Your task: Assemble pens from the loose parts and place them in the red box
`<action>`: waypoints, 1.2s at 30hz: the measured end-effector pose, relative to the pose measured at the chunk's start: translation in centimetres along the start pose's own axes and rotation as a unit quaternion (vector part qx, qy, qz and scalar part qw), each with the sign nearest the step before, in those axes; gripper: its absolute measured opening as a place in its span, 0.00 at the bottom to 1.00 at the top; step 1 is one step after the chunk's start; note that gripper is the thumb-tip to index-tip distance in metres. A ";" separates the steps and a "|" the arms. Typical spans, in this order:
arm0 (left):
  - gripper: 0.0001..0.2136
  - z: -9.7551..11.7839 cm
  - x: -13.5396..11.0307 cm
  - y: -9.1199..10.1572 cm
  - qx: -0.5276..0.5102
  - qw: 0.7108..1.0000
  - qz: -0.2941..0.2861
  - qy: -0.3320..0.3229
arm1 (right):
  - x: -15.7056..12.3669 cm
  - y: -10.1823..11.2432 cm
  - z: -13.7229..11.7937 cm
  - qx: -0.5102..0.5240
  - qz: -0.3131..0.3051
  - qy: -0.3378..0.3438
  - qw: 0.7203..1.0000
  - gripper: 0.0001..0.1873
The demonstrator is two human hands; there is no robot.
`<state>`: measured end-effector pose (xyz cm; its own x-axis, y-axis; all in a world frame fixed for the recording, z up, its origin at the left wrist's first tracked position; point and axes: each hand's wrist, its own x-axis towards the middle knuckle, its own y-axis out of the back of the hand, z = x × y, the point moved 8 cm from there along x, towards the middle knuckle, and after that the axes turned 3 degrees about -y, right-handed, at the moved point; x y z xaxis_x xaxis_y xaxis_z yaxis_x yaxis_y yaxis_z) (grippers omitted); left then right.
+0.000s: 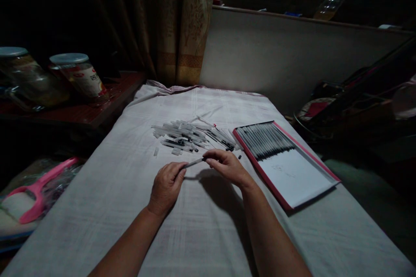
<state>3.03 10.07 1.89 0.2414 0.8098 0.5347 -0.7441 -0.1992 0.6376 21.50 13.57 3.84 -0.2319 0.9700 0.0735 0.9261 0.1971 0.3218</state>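
A slim pen [194,163] with a clear barrel and a black end spans the gap between my two hands, above the cloth. My left hand [167,184] is closed round its left end. The fingertips of my right hand [226,165] pinch the black end. Just beyond lies a loose pile of pen parts [182,132]: clear tubes, thin refills and small black pieces. To the right, a shallow red-edged box [300,177] holds a row of pens [264,138] in its far half; its white bottom shows in the near half.
A pale checked cloth [195,233] covers the table. Jars [86,78] stand on a dark red side table [97,110] at the left. Below them is a pink-handled object [39,190]. A curtain [191,21] and a low wall [260,52] rise behind.
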 end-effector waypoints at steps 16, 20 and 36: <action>0.10 0.1 0.1 -0.1 0.000 1.000 -0.015 0.014 | -0.3 -0.1 -0.7 -0.090 -0.002 -0.003 0.996 0.08; 0.10 0.1 0.0 -0.2 -0.004 1.000 -0.017 0.012 | -0.4 -0.3 -0.7 -0.113 -0.005 -0.009 0.994 0.10; 0.09 0.2 0.1 -0.2 -0.009 1.000 -0.014 0.009 | -0.5 -0.8 -0.1 -0.101 -0.034 -0.024 0.994 0.12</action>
<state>3.30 10.11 1.92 0.2503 0.8253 0.5062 -0.7480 -0.1671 0.6423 20.82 12.92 3.62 -0.2722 0.9622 0.0019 0.8293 0.2336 0.5077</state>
